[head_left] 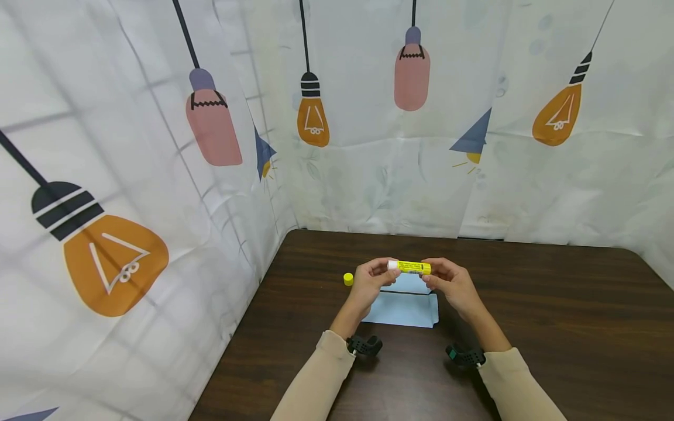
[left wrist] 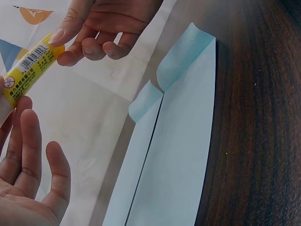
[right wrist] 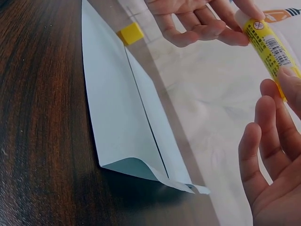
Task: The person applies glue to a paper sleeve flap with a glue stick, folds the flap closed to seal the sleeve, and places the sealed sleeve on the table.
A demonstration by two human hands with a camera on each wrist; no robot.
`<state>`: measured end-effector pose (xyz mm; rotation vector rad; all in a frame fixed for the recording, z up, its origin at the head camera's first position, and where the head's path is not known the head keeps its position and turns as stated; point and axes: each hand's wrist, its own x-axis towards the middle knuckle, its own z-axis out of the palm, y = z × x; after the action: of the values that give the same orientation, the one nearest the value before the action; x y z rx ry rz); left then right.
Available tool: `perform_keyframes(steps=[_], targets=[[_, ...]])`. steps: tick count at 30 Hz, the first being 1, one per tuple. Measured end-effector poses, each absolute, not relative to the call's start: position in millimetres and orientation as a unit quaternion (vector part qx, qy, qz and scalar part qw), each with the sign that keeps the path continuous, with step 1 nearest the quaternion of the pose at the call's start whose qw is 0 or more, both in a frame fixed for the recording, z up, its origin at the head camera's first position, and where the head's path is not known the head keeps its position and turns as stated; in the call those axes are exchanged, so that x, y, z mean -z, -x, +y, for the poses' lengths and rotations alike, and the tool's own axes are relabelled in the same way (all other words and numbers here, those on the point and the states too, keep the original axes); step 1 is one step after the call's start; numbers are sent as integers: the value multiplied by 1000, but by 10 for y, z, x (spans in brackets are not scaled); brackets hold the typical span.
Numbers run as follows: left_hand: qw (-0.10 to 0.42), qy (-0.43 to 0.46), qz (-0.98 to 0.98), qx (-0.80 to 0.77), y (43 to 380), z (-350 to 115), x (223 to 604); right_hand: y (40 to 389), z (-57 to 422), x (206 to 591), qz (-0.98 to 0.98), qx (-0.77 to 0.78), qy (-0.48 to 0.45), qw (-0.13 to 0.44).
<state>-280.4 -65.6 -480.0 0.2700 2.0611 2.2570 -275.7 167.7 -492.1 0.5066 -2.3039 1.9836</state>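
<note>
A yellow glue stick (head_left: 413,267) with a white end is held level between both hands, above the table. My left hand (head_left: 370,282) pinches its white end. The yellow end is pinched between thumb and fingers of my right hand (head_left: 457,286). Its barcode label shows in the left wrist view, on the glue stick (left wrist: 30,66). Below the hands lies a folded light blue paper (head_left: 402,309) with a lengthwise seam. Small end flaps (left wrist: 186,56) of the paper curl upward. The yellow cap (head_left: 348,279) stands apart on the table, left of my left hand.
The dark brown wooden table (head_left: 568,327) reaches back to a white curtain (head_left: 358,187) printed with lamps. On its left the curtain runs close along the table edge. Dark straps with small devices (head_left: 365,345) sit on both wrists.
</note>
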Motion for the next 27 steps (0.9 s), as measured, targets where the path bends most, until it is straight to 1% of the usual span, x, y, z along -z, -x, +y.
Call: perform_keyframes(steps=[27], targets=[[47,-97,667,-737,2812,-699,4800,2768,1661,4943,-763,-631,-139,9]])
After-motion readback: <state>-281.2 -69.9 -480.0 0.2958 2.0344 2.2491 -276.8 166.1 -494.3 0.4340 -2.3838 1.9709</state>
